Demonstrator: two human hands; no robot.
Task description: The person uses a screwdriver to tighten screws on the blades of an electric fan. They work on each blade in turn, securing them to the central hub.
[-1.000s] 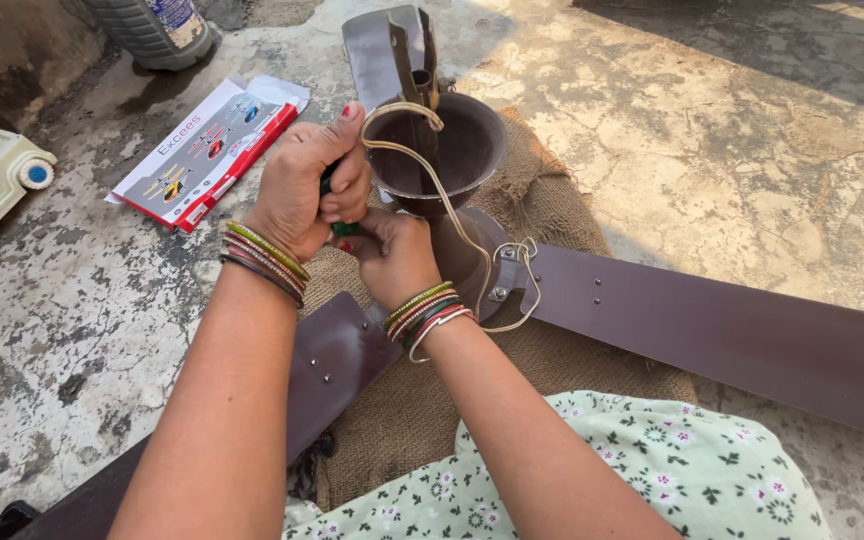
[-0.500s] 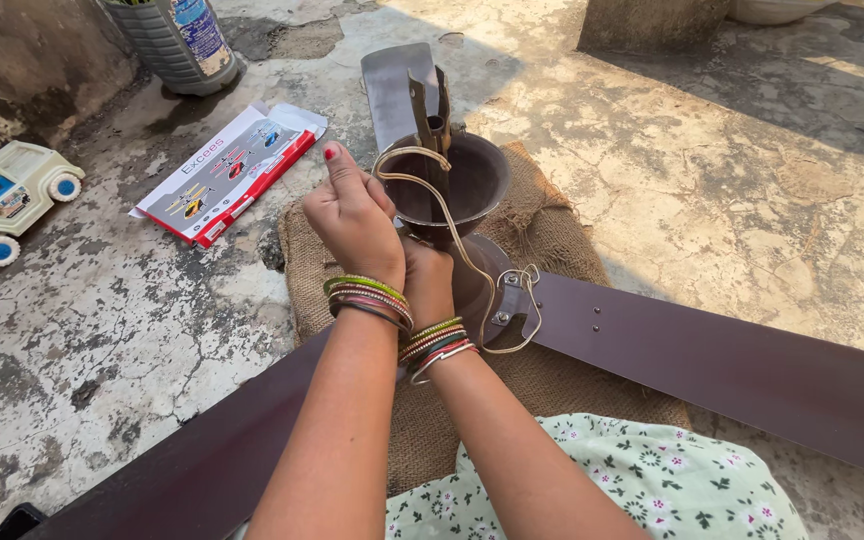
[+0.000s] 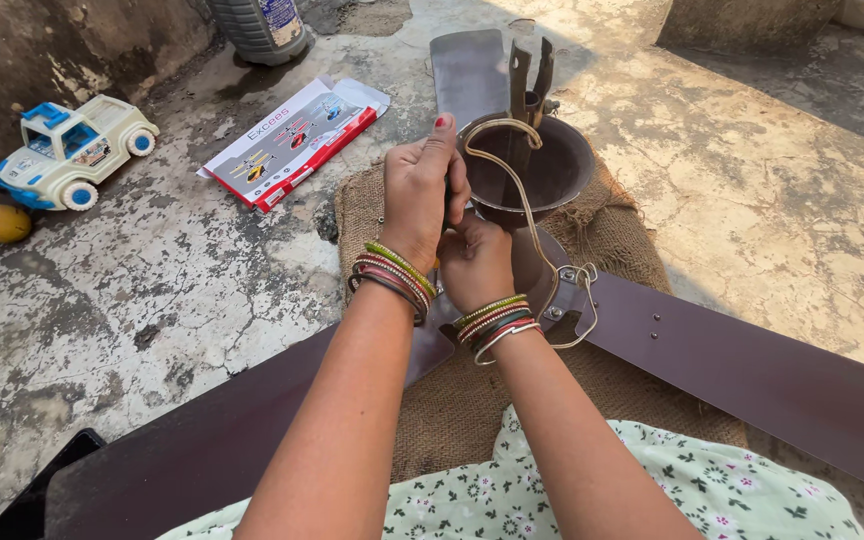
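A brown ceiling fan (image 3: pixel 552 250) lies dismantled on a burlap mat (image 3: pixel 472 410) spread over a cracked concrete floor (image 3: pixel 152 300), its cup-shaped canopy (image 3: pixel 552 170) facing up and the down-rod bracket (image 3: pixel 527 80) rising from it. A pale cord (image 3: pixel 532 220) loops from the canopy rim down to the blade mount. The left hand (image 3: pixel 424 190) is closed around a thin tool whose kind cannot be made out, thumb raised, just beside the canopy. The right hand (image 3: pixel 477 262) sits under it, pressed against the fan's motor housing; whether its grip holds anything cannot be told, the fingers being hidden by the left hand. Both wrists carry stacked bangles (image 3: pixel 392 275). One blade (image 3: pixel 752 370) stretches off to the right, another (image 3: pixel 222 440) toward the lower left, a third (image 3: pixel 467 70) away from the person. A flowered garment (image 3: pixel 552 490) shows at the bottom edge. Near the mat lies a flat red-and-white toy package (image 3: pixel 292 140); farther left stand a cream toy jeep (image 3: pixel 72 150) and a yellow ball (image 3: pixel 2 222) against a stained wall. A grey plastic can (image 3: pixel 257 25) stands at the top.
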